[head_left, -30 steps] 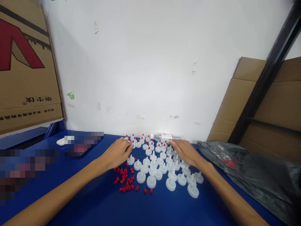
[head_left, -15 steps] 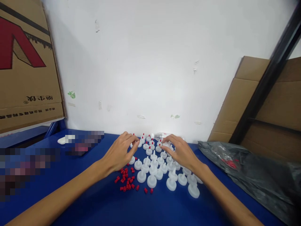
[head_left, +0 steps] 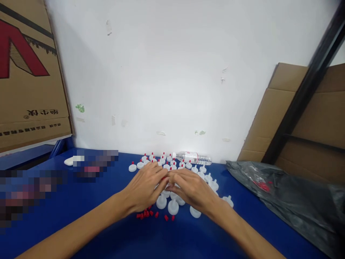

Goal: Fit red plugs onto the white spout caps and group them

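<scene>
Both hands meet over a spread of white nozzle caps (head_left: pixel 173 207) on the blue table. My left hand (head_left: pixel 147 185) is closed, and a bit of red shows at its fingertips, seemingly a small red tip cap (head_left: pixel 164 177). My right hand (head_left: pixel 190 187) is curled closed against the left fingertips; what it pinches, if anything, is hidden. Loose red tip caps (head_left: pixel 146 213) lie below my left hand. Behind the hands stand several white caps with red tips fitted (head_left: pixel 132 167). Bare white nozzles (head_left: pixel 228 201) sit to the right.
A clear plastic bottle (head_left: pixel 191 157) lies on its side by the wall. To the right, a dark plastic sheet (head_left: pixel 291 194) holds a clear bag with red pieces (head_left: pixel 262 185). A white object (head_left: pixel 70 161) lies at the left; cardboard (head_left: pixel 272 108) leans at the right.
My two hands were apart over the caps. They have come together in the middle, the left moving right and the right moving left, and their fingers have closed.
</scene>
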Available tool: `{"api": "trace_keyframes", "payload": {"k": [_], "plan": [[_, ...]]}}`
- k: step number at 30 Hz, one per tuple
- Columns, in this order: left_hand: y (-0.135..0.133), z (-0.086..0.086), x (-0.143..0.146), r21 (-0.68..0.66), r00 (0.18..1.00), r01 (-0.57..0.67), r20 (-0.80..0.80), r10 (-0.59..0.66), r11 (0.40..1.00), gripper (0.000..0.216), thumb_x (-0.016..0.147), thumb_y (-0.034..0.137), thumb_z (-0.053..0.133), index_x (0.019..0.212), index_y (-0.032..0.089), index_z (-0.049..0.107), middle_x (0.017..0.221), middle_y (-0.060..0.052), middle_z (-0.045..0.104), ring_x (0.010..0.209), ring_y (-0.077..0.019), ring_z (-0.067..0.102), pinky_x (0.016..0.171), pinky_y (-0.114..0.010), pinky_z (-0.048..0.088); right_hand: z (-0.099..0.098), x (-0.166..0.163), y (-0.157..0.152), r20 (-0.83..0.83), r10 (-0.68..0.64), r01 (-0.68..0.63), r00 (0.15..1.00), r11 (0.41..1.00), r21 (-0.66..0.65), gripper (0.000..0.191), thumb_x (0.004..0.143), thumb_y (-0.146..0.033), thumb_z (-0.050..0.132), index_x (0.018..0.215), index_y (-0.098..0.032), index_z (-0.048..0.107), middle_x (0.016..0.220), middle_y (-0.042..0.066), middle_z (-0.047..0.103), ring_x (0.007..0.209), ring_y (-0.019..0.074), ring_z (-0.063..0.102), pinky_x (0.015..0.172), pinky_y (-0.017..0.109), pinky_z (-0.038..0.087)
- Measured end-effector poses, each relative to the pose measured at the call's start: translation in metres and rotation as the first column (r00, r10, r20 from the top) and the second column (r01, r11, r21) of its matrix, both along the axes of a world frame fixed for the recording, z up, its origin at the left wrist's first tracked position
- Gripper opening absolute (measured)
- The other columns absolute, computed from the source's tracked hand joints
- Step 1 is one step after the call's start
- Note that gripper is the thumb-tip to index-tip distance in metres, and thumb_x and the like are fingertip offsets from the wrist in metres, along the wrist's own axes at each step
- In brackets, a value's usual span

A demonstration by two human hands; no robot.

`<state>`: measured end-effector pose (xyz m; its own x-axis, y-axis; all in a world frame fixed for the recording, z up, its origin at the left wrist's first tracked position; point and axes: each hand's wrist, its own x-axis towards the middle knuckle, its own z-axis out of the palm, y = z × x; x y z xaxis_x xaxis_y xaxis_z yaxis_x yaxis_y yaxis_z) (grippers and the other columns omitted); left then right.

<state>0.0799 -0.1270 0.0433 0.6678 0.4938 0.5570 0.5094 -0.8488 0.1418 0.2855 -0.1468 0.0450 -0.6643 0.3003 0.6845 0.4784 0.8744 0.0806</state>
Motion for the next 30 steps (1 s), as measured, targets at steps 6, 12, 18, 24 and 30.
{"api": "trace_keyframes", "payload": {"k": [6, 12, 18, 24, 30], "plan": [[-0.001, 0.017, -0.005, -0.443, 0.926, 0.041, 0.354, 0.133, 0.896, 0.045, 0.106, 0.041, 0.024, 0.065, 0.022, 0.027, 0.061, 0.003, 0.034, 0.059, -0.0158, 0.033, 0.057, -0.031, 0.03, 0.011, 0.04, 0.019, 0.042, -0.164, 0.165, 0.986, 0.986, -0.009, 0.015, 0.102, -0.013, 0.049, 0.103, -0.024, 0.06, 0.11, 0.007, 0.074, 0.11, 0.0228, 0.067, 0.094, 0.039, 0.052], [0.032, 0.017, -0.031, -0.218, 0.95, -0.204, 0.192, 0.247, 0.954, 0.037, 0.102, 0.039, 0.036, 0.069, 0.022, 0.04, 0.067, 0.0, 0.049, 0.073, -0.0206, 0.048, 0.067, -0.032, 0.036, 0.004, 0.086, 0.047, -0.063, -0.485, 0.446, 0.872, 0.84, -0.308, 0.032, 0.107, -0.042, 0.04, 0.106, -0.023, 0.067, 0.112, 0.008, 0.074, 0.107, 0.0261, 0.068, 0.093, 0.039, 0.052], [0.057, -0.008, -0.045, -0.174, 0.942, -0.336, -0.039, 0.334, 0.926, 0.031, 0.097, 0.032, 0.042, 0.075, 0.022, 0.062, 0.081, -0.009, 0.065, 0.087, -0.0278, 0.059, 0.074, -0.036, 0.042, -0.015, 0.085, 0.052, 0.097, -0.434, 0.436, 0.896, 0.816, -0.379, 0.055, 0.109, -0.047, 0.025, 0.088, -0.023, 0.07, 0.091, 0.006, 0.076, 0.1, 0.0272, 0.07, 0.089, 0.039, 0.053], [0.063, -0.015, -0.048, -0.214, 0.945, -0.326, -0.098, 0.311, 0.921, 0.028, 0.092, 0.029, 0.049, 0.069, 0.023, 0.064, 0.07, -0.007, 0.066, 0.076, -0.0252, 0.064, 0.067, -0.032, 0.041, -0.014, 0.084, 0.05, 0.134, -0.4, 0.419, 0.907, 0.821, -0.388, 0.058, 0.109, -0.047, 0.02, 0.092, -0.023, 0.07, 0.091, 0.007, 0.074, 0.106, 0.0276, 0.067, 0.096, 0.043, 0.05], [0.062, -0.016, -0.047, -0.225, 0.94, -0.335, -0.151, 0.306, 0.915, 0.038, 0.096, 0.03, 0.045, 0.061, 0.022, 0.057, 0.062, -0.005, 0.063, 0.065, -0.0236, 0.062, 0.064, -0.032, 0.038, -0.013, 0.064, 0.057, 0.18, -0.332, 0.377, 0.926, 0.85, -0.368, 0.055, 0.108, -0.049, 0.025, 0.099, -0.023, 0.072, 0.106, 0.007, 0.075, 0.119, 0.0288, 0.062, 0.107, 0.049, 0.042]]}}
